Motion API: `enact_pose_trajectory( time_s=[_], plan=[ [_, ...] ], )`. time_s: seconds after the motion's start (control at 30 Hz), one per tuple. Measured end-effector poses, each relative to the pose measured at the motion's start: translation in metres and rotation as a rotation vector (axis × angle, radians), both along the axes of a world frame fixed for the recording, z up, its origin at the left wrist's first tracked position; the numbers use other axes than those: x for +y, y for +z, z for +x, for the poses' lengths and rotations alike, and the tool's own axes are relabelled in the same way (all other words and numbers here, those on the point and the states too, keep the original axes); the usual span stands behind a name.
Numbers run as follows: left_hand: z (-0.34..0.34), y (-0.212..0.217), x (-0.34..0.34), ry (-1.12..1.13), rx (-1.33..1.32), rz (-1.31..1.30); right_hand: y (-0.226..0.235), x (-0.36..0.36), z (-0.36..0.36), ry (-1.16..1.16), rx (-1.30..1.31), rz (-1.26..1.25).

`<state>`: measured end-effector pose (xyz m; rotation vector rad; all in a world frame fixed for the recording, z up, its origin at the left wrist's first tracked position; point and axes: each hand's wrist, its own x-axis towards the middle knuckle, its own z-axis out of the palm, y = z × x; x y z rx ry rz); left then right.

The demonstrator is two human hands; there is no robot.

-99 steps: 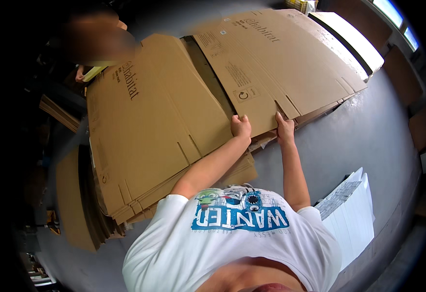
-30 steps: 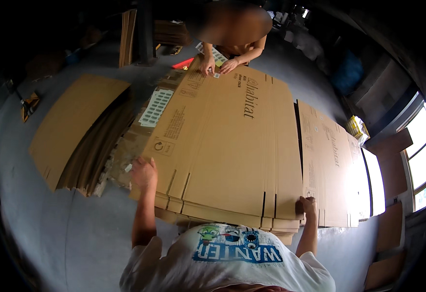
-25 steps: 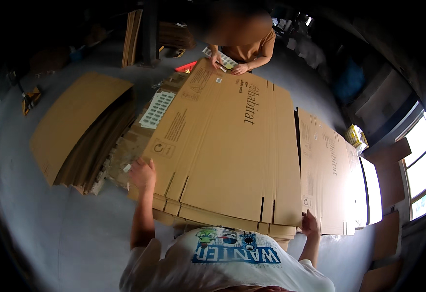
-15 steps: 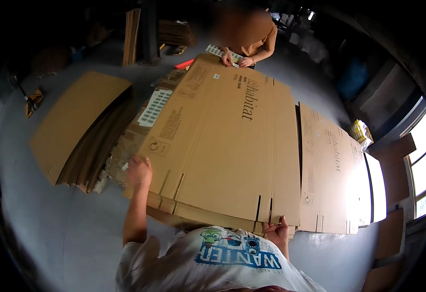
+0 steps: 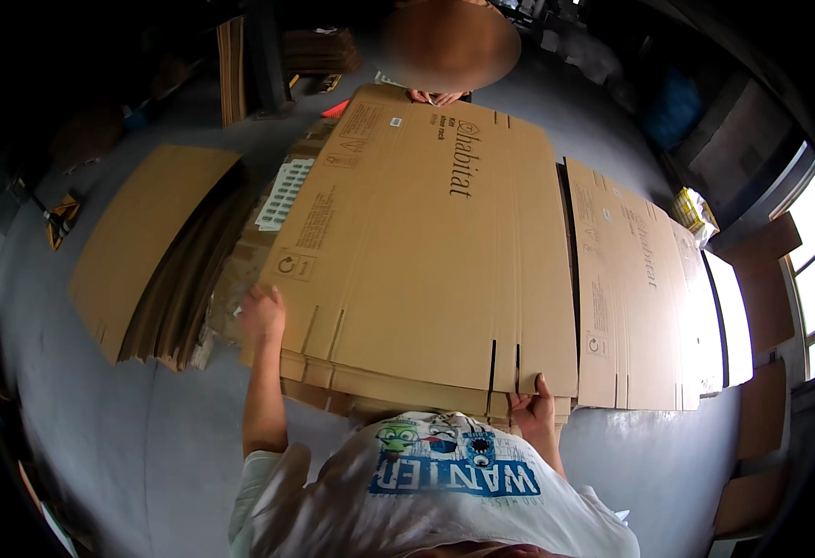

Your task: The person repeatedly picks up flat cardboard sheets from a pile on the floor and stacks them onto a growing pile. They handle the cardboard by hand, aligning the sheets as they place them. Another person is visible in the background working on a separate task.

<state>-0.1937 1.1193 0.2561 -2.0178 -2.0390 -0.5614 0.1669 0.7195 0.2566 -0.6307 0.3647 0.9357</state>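
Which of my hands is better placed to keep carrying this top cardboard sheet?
Probably the right hand: its fingers curl over the near edge of the flat cardboard sheet, beside the slots. The left hand only rests at the sheet's left corner, so its grip looks weaker.

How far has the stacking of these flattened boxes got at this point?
Looks done: a stack of flat cardboard sheets already lies under the top one. In hand: the left hand and right hand grip the near edge of the top cardboard sheet, while a co-worker's hands hold the far edge. Left: piles beside it, left and right.
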Motion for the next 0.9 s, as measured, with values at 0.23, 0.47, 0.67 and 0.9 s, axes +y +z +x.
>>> enact_pose_trajectory(
  time_s=[0.23,0.47,0.67,0.9],
  plan=[
    [0.002,0.003,-0.003,0.001,0.019,0.000,0.006,0.000,-0.004,-0.020,-0.002,0.017],
    [0.000,0.011,-0.005,-0.062,-0.078,-0.122,0.006,0.000,-0.004,-0.055,-0.093,0.106],
    [0.000,0.042,0.016,-0.138,-0.008,-0.206,0.059,0.001,-0.012,-0.129,-0.136,0.206],
    [-0.010,0.024,0.038,-0.447,-1.058,-0.829,0.142,-0.039,0.035,-0.327,-0.510,0.175]
  ],
)
